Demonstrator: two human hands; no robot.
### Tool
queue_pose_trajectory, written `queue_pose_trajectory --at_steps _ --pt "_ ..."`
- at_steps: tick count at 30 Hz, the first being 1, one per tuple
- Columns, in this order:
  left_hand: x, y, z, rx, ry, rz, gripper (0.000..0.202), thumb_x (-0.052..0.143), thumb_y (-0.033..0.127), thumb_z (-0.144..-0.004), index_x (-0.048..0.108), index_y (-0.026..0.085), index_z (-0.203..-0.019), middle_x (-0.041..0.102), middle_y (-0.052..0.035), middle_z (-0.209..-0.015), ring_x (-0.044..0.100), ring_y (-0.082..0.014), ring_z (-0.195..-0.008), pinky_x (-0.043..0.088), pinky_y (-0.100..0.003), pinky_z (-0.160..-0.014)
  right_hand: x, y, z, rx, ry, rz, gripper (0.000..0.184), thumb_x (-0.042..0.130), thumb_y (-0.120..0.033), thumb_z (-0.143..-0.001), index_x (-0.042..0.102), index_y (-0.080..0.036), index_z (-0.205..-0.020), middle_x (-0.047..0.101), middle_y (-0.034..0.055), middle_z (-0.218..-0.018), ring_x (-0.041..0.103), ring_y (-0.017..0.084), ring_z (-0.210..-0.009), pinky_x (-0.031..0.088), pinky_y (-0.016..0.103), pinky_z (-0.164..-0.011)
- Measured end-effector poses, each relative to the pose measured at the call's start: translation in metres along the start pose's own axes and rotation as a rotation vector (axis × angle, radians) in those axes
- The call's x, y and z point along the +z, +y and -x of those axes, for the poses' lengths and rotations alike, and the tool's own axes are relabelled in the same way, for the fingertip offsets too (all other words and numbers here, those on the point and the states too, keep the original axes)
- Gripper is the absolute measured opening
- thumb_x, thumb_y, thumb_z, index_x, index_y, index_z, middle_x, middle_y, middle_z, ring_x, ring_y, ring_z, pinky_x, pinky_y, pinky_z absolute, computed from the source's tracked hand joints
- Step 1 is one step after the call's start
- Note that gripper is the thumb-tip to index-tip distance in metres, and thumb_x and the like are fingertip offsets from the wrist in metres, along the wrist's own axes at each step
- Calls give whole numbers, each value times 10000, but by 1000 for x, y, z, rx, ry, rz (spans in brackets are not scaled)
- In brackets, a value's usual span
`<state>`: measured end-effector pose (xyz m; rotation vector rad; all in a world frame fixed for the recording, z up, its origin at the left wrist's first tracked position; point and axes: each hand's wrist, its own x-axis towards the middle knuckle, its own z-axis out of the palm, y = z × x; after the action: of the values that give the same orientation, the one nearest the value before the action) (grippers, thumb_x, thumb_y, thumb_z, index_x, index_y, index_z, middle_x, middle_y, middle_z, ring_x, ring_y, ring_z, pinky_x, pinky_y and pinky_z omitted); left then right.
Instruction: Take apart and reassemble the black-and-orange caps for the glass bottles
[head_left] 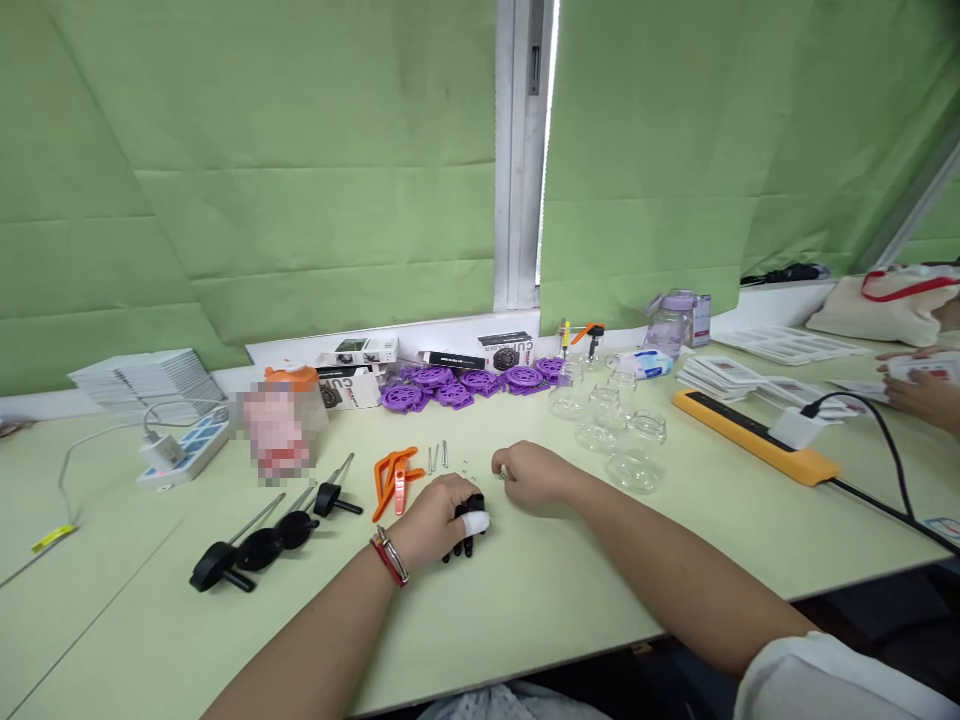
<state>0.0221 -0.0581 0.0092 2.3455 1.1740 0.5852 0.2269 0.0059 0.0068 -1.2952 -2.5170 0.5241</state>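
Observation:
My left hand (433, 522), with a white wrap on one digit, is closed around a black plastic part (469, 546) with several short prongs, low over the table. To its right, my right hand (531, 474) has its fingers curled together close to the tabletop; what they hold, if anything, is too small to name. Tiny pieces (465, 467) lie between the hands. Just beyond my left hand are orange plastic parts (390, 480) and slim metal pins (444, 455). Black knobs with metal rods (260, 549) lie farther left.
Purple plastic discs (454, 388) and boxes (349, 388) line the back. Clear glass jars (634, 470) stand right of centre, beside an orange power strip (750, 435). A white power strip (196, 450) is at left. Another person's hands (926, 395) hold cards at far right.

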Motion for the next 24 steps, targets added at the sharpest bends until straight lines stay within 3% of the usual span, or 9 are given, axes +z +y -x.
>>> queue_pose_trajectory --at_steps 5,8,12,17,24 --pt "2 -4 -1 14 10 -8 154 574 323 -808 595 181 -752 597 -38 -792 548 -179 -795 436 -293 -730 -4 -9 1 -59 84 -731 225 641 -192 -692 489 -186 -857 595 -27 -665 554 107 -558 448 250 -559" --pt "3 -5 -1 -1 21 4 166 581 341 -806 593 179 -773 598 -41 -821 554 -180 -810 437 -293 -739 -3 -16 3 -145 44 -998 316 730 -260 -656 470 -183 -819 623 -11 -694 576 109 -585 493 273 -574" --pt "3 -5 -2 -17 25 -10 169 588 344 -800 584 176 -785 597 -44 -828 553 -179 -798 435 -289 -724 -1 -22 5 -194 14 -1035 360 786 -301 -611 516 -161 -804 653 18 -718 586 104 -602 486 256 -577" --pt "3 -5 -2 -24 29 -28 187 582 353 -801 567 172 -755 587 -41 -799 542 -174 -773 427 -281 -701 0 -26 7 -223 92 -962 357 796 -331 -600 547 -159 -789 658 26 -736 588 110 -635 468 248 -588" --pt "4 -6 -2 -16 15 -20 175 573 349 -806 584 175 -791 586 -33 -794 533 -172 -774 419 -281 -706 -2 -29 9 -253 123 -840 282 771 -320 -632 585 -165 -779 649 21 -736 500 86 -572 412 229 -538"
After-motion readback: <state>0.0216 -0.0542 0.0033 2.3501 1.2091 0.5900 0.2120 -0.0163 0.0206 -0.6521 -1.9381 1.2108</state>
